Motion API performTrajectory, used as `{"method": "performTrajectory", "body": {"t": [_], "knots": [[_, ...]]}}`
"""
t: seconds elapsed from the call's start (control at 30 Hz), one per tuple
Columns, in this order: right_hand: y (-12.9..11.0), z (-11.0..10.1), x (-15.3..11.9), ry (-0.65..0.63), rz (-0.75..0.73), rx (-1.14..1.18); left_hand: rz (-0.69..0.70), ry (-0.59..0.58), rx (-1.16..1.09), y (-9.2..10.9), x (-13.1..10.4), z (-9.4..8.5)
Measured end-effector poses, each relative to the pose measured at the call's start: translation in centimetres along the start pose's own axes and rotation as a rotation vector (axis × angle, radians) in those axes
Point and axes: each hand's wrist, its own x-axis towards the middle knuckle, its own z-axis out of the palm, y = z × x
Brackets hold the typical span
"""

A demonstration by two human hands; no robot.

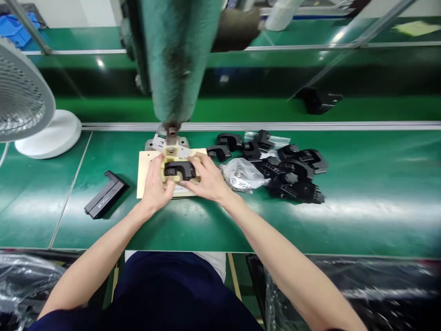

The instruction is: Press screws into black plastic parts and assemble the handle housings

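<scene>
Beneath the press head, a curved black plastic part (185, 169) lies in a cream fixture (175, 178) on a cream base plate (142, 177). My left hand (155, 186) grips the left side of the fixture, thumb at its front edge and fingers reaching along the side. On the opposite side, my right hand (209, 179) holds the fixture with its thumb at the front and fingers over the right rear corner. The metal press tip (171, 135) stands just behind the black part. My fingers hide the fixture's sides.
A green press column (175, 59) rises in front of me. Left lie a black BOSCH-marked part (107, 195) and a white fan (51, 133). Right of the fixture are a clear plastic bag (243, 174) and a pile of black parts (292, 177). A metal rail (310, 125) crosses behind.
</scene>
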Motion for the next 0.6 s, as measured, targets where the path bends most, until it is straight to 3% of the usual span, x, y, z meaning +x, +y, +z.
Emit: {"method": "performTrajectory", "body": {"t": [0.27, 0.6], "knots": [[-1.8, -0.5, -0.5, 0.038, 0.096, 0.015, -0.062, -0.064, 0.005, 1.0, 0.0, -0.9], [-3.1, 1.2, -2.1, 0.156, 0.127, 0.167, -0.033, -0.144, 0.006, -1.3, -2.1, -1.9]]}}
